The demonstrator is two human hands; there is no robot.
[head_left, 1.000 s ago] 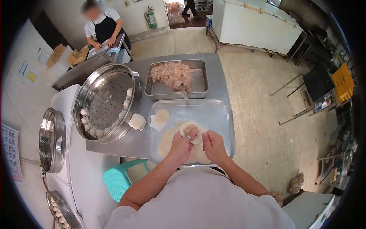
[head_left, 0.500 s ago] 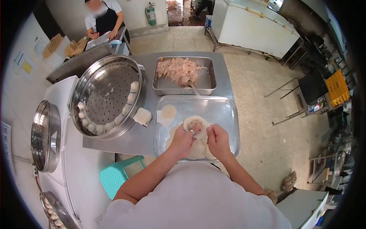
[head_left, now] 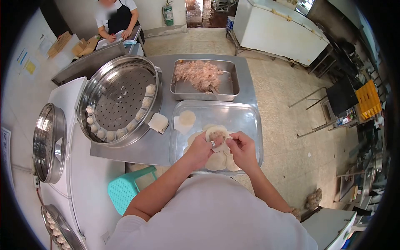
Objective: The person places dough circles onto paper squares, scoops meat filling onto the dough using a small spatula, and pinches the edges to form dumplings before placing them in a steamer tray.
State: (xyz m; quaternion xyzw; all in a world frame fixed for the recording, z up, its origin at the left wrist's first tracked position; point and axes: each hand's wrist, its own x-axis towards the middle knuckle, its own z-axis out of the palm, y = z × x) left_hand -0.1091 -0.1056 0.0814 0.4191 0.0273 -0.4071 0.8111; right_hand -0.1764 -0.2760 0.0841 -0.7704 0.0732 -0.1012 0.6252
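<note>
Basically, the filled wrapper (head_left: 216,133) is held over the middle of the shallow tray (head_left: 246,121); the left hand (head_left: 201,150) is half closed, cupping it, with a ringed finger on the filling; the right hand (head_left: 243,151) is nearly closed, its fingertips pinching the wrapper's right edge. Flat wrappers (head_left: 216,161) lie below, toward the tray's near edge; a single round (head_left: 187,118) lies on white paper (head_left: 180,127) at its far left corner.

The tray's right side reaches the right edge of the steel table (head_left: 164,62); its far edge sits just beside the filling pan (head_left: 227,89); a strip of steel runs leftward to the steamer (head_left: 121,100), with a white folded item (head_left: 158,123) between. Since the earlier frame, the right hand has turned, fingers pointing more leftward; the legs have left the doorway (head_left: 204,14).
</note>
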